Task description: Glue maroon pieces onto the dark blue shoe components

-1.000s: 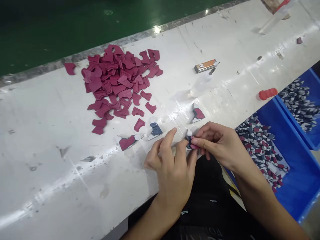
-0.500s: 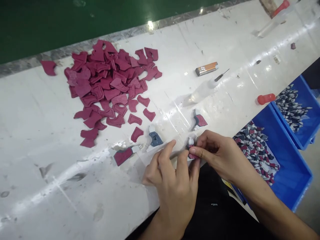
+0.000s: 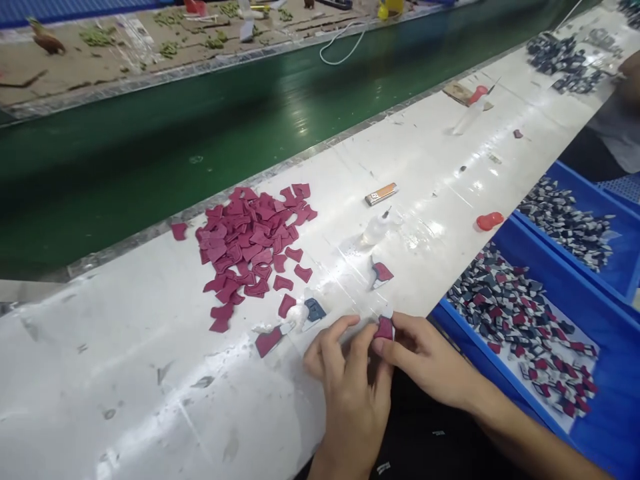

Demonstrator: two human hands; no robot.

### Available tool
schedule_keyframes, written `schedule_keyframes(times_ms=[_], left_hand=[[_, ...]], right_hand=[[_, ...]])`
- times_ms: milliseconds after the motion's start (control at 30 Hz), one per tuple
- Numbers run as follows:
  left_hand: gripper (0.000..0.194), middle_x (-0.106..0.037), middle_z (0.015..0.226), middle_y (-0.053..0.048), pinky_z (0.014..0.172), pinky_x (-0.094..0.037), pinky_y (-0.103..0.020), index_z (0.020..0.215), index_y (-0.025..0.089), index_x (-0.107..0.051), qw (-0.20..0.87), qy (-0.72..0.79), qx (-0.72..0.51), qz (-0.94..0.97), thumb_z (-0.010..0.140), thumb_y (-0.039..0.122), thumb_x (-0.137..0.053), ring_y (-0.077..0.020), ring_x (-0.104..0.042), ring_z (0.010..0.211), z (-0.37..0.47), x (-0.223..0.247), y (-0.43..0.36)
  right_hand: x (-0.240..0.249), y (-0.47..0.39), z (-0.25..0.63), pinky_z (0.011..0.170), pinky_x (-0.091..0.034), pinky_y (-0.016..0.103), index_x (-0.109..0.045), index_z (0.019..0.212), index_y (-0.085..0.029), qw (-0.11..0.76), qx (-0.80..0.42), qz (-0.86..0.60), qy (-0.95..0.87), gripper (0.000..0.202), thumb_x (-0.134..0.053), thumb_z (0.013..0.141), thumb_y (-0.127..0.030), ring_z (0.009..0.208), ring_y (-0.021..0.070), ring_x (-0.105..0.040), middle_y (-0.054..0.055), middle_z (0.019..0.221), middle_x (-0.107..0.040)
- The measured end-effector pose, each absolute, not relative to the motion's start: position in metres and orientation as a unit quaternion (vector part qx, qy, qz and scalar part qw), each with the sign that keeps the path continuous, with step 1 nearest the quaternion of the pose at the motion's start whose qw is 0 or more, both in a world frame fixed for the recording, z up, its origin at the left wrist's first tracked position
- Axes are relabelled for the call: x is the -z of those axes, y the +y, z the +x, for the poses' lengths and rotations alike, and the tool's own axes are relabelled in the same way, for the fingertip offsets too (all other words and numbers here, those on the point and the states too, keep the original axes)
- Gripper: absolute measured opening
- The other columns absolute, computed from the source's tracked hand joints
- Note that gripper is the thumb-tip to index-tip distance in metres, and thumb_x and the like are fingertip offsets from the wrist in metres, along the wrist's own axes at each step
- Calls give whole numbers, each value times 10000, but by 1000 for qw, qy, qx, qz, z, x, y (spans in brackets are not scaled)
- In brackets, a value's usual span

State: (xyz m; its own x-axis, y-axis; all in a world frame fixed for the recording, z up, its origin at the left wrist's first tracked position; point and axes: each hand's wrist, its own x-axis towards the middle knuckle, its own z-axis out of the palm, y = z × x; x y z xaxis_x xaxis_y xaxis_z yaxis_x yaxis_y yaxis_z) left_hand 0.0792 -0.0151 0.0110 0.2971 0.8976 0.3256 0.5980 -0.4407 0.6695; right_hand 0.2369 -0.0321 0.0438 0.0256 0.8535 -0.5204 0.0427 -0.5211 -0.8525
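Between the fingers of my right hand (image 3: 425, 353) is a small maroon and grey piece (image 3: 384, 328), pinched by thumb and forefinger. My left hand (image 3: 353, 367) touches the same piece from the left with its fingertips, the other fingers curved and apart. Just beyond the hands lie a maroon and white assembled piece (image 3: 269, 341), a dark blue-grey piece (image 3: 315, 310) and another maroon and grey one (image 3: 383, 272). A pile of maroon parts (image 3: 250, 233) is spread on the white table (image 3: 125, 373) at the left.
A clear bottle with a needle tip (image 3: 376, 230) stands near an orange lighter (image 3: 381, 194). A red object (image 3: 489, 221) lies by the table edge. Blue bins (image 3: 607, 373) of small parts are at the right. Beyond the table runs a green belt (image 3: 225, 133); a person's hand (image 3: 631, 77) shows far right.
The view has tilted up and back, showing more of the belt and far bench. The held piece has turned, so more of its maroon face shows. Both hands remain at it.
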Motion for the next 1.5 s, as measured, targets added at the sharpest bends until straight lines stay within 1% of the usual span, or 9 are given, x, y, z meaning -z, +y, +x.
schedule_keyframes(times_ms=[167,400,667,800,900,1067,1333,1400,1500], left_hand=[[276,-655,1296,-70,1056,-454,-407,1288,284,-669,260,438,-330,795,1044,158,-646,-244,-558,1224,73,-16,-13],[320,-675,1227,-53,994,-540,-326,1355,263,-622,308,380,-349,799,1064,134,-598,-184,-624,1155,71,-21,-9],[308,-661,1182,-34,986,-590,-275,1311,282,-622,410,386,-369,739,1038,139,-618,-155,-676,1113,78,-32,-20],[296,-678,1175,-25,908,-604,-278,1346,339,-597,552,470,-350,593,1056,351,-656,-165,-687,1018,82,-53,-34],[292,-688,962,17,770,-570,-241,1268,326,-604,642,510,-290,494,1064,532,-634,-125,-628,780,80,-64,-34],[358,-611,796,55,655,-490,-228,1093,273,-589,721,498,-249,413,1008,603,-701,-104,-582,664,75,-63,-25],[484,-565,806,41,642,-396,-240,1059,245,-597,727,492,-229,421,976,715,-679,-94,-488,660,71,-59,-25],[468,-540,797,44,642,-384,-253,1029,244,-592,712,495,-229,442,999,709,-646,-99,-477,656,71,-58,-27],[415,-624,889,1,720,-438,-279,1025,246,-610,685,505,-203,483,1012,659,-655,-138,-535,757,74,-55,-22]], right_hand=[[-36,-37,235,556,-356,244,-600,838,-205,388,-651,-568,-321,345,-703,993,-495,601,114,-401,-51,692,-447],[-32,-42,225,587,-352,232,-658,881,-192,475,-638,-528,-298,203,-683,1004,-352,690,121,-373,-35,782,-438],[-30,-46,235,573,-275,271,-441,706,-202,464,-590,-534,-390,538,-605,1077,-555,644,117,-305,-44,704,-327],[-34,-49,232,597,-383,273,-524,701,-192,501,-586,-507,-385,505,-590,1093,-505,624,123,-441,-24,674,-464],[-33,-48,226,620,-475,263,-615,740,-182,530,-607,-460,-372,440,-578,1108,-421,628,135,-590,-1,686,-610],[-29,-50,221,518,-483,232,-643,723,-177,518,-645,-448,-340,512,-593,1108,-510,536,143,-641,5,608,-646],[-35,-54,224,665,-609,275,-686,684,-195,462,-609,-515,-388,690,-466,1107,-693,637,191,-697,58,658,-706],[-29,-60,227,657,-627,295,-714,698,-195,446,-566,-567,-398,707,-481,1068,-749,649,213,-700,68,678,-712],[-13,-64,235,642,-654,313,-757,758,-194,415,-498,-666,-369,655,-571,996,-775,682,247,-734,76,746,-749]])
